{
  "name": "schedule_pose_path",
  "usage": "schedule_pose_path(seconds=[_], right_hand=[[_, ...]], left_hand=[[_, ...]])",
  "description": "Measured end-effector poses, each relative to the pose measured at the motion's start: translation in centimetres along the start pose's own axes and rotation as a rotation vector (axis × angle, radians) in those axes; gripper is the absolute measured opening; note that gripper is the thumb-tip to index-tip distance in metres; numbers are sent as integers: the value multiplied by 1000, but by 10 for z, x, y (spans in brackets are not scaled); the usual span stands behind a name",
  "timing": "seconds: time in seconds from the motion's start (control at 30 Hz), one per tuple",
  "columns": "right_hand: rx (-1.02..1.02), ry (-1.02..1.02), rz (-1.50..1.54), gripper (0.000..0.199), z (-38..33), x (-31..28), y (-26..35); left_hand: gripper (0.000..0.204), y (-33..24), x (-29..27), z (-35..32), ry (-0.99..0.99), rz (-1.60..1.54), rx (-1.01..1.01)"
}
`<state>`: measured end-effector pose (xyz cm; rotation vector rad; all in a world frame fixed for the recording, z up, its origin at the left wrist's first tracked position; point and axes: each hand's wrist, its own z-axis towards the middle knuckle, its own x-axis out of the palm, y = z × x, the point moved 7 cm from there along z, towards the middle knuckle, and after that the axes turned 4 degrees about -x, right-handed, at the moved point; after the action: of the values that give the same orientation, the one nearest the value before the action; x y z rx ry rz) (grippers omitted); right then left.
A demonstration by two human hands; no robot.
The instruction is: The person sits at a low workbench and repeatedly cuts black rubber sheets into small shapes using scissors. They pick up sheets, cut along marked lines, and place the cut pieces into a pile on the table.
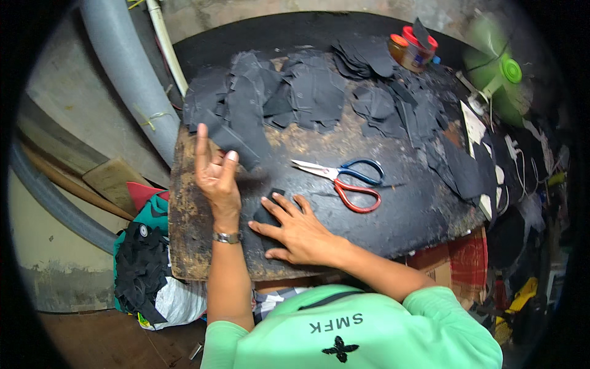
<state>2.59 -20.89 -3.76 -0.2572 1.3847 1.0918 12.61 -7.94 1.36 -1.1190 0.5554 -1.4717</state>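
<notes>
One pair of scissors (344, 178), two jars (413, 49), perhaps dozens of black cut pieces (313, 92).

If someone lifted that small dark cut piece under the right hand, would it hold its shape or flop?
The small black cut piece would probably flop: similar thin black pieces drape over each other in heaps. It looks light, lying flat under the right hand. It seems unlikely to roll or break.

Matt black cloth pieces (307, 92) heap at twelve o'clock on a rough, worn board (184, 246). Scissors (344, 179): shiny metal blades, glossy handles, probably plastic. Metal wristwatch (227, 237).
</notes>
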Motion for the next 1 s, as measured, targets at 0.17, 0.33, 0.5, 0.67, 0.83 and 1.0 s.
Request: schedule_pose_path(seconds=[0.17,0.33,0.5,0.67,0.83,1.0], right_hand=[[91,-233,79,58,-11,-21,-34],[92,-415,83,43,-51,-64,-49],[445,-277,-125,46,-92,-96,-89],[325,-239,-285,43,-89,-95,-94],[453,-243,-139,36,-87,-97,-109],[595,-377,28,37,-101,-107,-120]], left_hand=[[58,-6,-6,-14,-98,-46,-20],[64,-21,-3,-52,1,-9,-88],[69,-56,6,-67,111,46,-42],[75,-77,17,-72,170,83,-28],[77,-97,17,-74,186,200,62],[79,-107,12,-74,153,235,73]])
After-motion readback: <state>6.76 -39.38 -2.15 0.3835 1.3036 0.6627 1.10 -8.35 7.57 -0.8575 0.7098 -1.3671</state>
